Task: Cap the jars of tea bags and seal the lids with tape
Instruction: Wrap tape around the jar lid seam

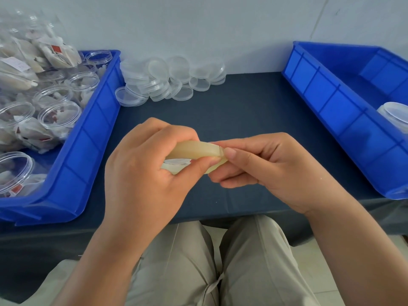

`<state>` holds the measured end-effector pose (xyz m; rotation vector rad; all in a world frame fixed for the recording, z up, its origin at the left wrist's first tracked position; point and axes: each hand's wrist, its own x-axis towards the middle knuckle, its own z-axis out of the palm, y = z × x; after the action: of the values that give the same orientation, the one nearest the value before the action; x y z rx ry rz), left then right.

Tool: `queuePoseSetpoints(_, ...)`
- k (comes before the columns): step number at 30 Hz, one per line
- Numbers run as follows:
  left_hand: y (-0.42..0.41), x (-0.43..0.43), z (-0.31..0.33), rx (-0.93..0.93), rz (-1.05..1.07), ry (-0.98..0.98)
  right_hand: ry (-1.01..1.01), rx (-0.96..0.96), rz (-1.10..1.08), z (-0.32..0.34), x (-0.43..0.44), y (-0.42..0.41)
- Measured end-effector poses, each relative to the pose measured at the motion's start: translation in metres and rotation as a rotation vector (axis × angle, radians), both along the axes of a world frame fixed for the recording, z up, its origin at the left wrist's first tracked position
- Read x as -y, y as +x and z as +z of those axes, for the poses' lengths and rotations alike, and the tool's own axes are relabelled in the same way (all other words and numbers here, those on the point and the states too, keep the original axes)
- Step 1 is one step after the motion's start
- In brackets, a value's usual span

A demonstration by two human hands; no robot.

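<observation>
We see a pale yellowish, glossy tape roll (194, 149) held above the dark cloth-covered bench (242, 111). The left hand (141, 173) has its grip curled round the roll, while the right hand (271, 171) pinches the tape's edge between thumb and forefinger. Clear round lids (174, 76) lie heaped at the back. Open clear jars (59, 115) of white tea bags with small red tags fill the ribbed left blue bin (88, 151). No writing is legible.
</observation>
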<state>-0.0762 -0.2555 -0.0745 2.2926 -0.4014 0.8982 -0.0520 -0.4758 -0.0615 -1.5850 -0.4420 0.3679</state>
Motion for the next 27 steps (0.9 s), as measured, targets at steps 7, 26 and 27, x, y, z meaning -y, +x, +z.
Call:
queuePoseSetpoints(7, 0.000, 0.001, 0.002, 0.051, 0.063, 0.108, -0.155, 0.089, -0.175, 0.005, 0.002, -0.005)
queuePoseSetpoints(26, 0.002, 0.004, -0.003, 0.085, 0.043, 0.342, -0.718, 0.253, 0.068, 0.025, 0.001, 0.010)
queuePoseSetpoints(27, 0.002, 0.005, -0.004, 0.085, 0.042, 0.347, -0.712, 0.256, 0.052, 0.024, -0.001, 0.010)
